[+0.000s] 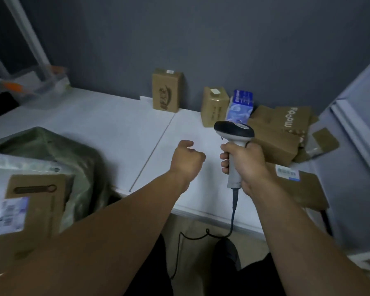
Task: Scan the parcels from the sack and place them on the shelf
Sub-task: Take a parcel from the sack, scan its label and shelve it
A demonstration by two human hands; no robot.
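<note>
Along the table's (107, 116) far edge, against the grey wall, stand a tall brown box (166, 90), a shorter brown box (214, 107) and a blue-and-white carton (239, 107). Toward the far right corner a printed brown box (282, 129) lies tilted, and a flat brown parcel (303, 189) overhangs the near right edge beside your forearm. At the left edge sits the green sack (58, 154), with a labelled cardboard parcel (30, 210) and a clear plastic mailer (13, 165) lying on it. Your right hand (246, 163) is wrapped tight around the grey handle of the scanner (234, 133), dark head pointing left, cable (222, 231) trailing off the near edge. Your left hand (187, 157) hovers over the bare middle, fingers loosely curled around nothing.
</note>
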